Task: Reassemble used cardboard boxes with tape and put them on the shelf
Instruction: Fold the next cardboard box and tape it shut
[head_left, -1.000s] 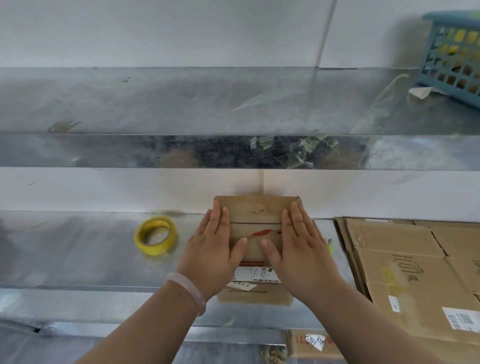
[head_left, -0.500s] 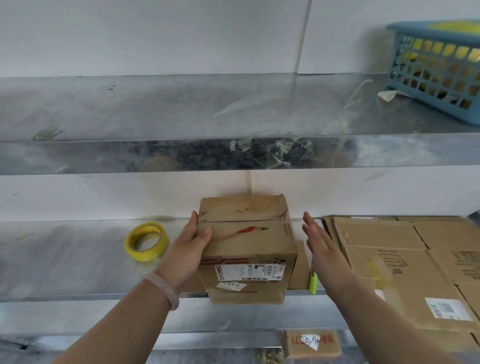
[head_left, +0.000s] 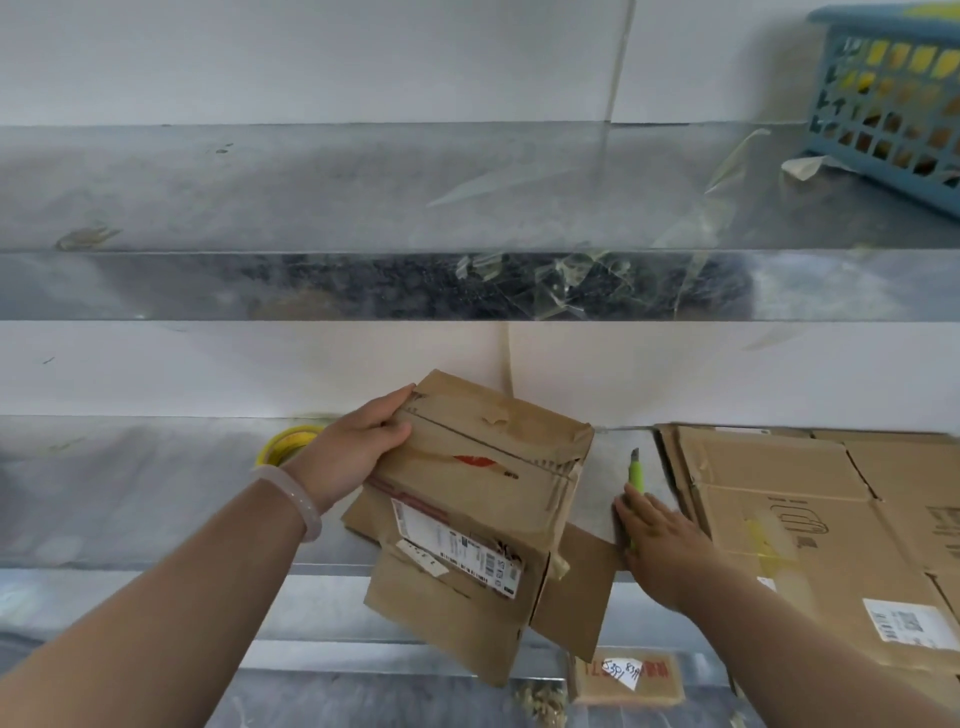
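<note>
My right hand (head_left: 657, 530) is now leaving the box (head_left: 483, 499) and lying flat, fingers straight, on the green knife (head_left: 636, 470). My left hand (head_left: 358, 449) is gripping the box's corner, tilting it up over the shelf (head_left: 130, 493). Cutting probably comes next.

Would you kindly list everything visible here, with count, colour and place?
Upper shelf: one, silver metal, top.
Lower shelf: one, silver metal, beneath it.
Small cardboard box: one, brown, tilted over lower shelf's front edge.
Tape roll: one, yellow, lower shelf, left of box.
Utility knife: one, green, lower shelf, right of box.
Flattened cartons: stack, brown, lower shelf, right.
Basket: one, blue, upper shelf, far right.
Tape scraps: several, clear, upper shelf's front edge.
Cardboard piece: one, brown, below lower shelf.
Bracelet: one, pale, left wrist.
Left hand: grips the box's upper left corner.
Right hand: flat, fingertips at the knife.
</note>
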